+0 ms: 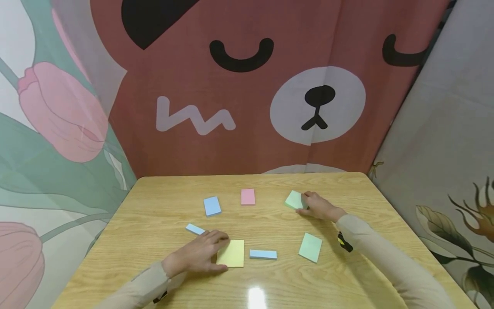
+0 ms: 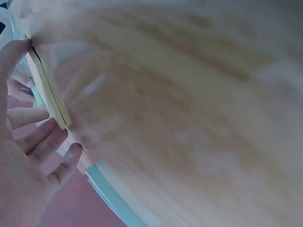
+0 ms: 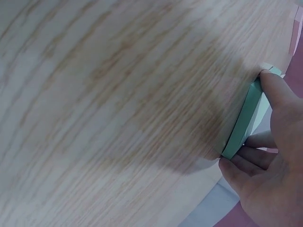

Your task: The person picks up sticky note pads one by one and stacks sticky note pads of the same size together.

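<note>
My left hand is at the yellow sticky note pad, holding it between thumb and fingers at opposite edges. The left wrist view shows this yellow pad edge-on, the thumb at one end and fingertips at the other. At the far right of the table, my right hand grips a green sticky note pad. In the right wrist view the green pad is spanned by the thumb and fingers, seeming to rest on the table.
A blue pad and a pink pad lie toward the back. One narrow light-blue pad lies partly behind my left hand; another narrow light-blue pad sits right of the yellow one. A second green pad lies nearer on the wooden table.
</note>
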